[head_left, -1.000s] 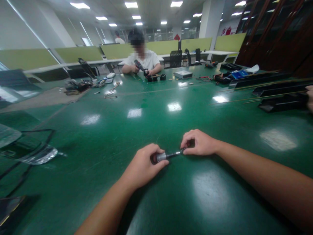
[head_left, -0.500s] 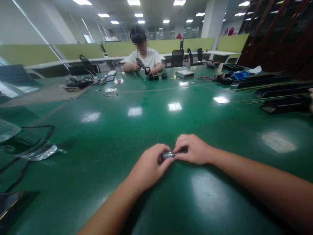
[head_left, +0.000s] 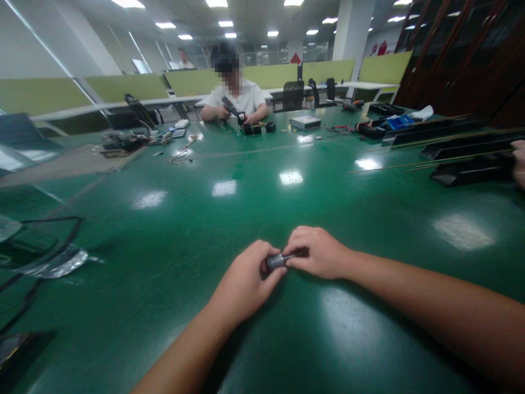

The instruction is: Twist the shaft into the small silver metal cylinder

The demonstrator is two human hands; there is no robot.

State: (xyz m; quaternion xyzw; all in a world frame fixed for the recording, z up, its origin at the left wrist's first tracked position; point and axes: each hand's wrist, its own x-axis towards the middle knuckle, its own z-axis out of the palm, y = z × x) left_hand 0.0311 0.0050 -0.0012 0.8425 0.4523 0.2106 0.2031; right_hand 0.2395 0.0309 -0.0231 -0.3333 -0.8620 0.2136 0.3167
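A small silver metal cylinder (head_left: 276, 261) with a dark hole in its side lies between the thumb and fingers of my left hand (head_left: 246, 279). Its left end is dark and partly hidden inside that hand. From its right end a thin dark rod (head_left: 296, 254) points into my right hand (head_left: 320, 253), whose thumb and fingertips pinch it. Both hands are closed and close together, low over the green tabletop (head_left: 197, 230). Whether the rod is fixed in the cylinder or only touching it, I cannot tell.
Across the table a person (head_left: 241, 101) holds a dark power drill (head_left: 230, 106) near small black blocks (head_left: 258, 128). A grey box (head_left: 305, 122) stands beside them. Black channels (head_left: 463, 174) and thin rods lie right, near another person's hand (head_left: 519, 161). Clear plastic wrapping (head_left: 61, 262) is at left.
The view has shifted slightly, so the scene sits a little further left. Both hands keep their grips; a little more of the rod and of the cylinder's dark end shows.
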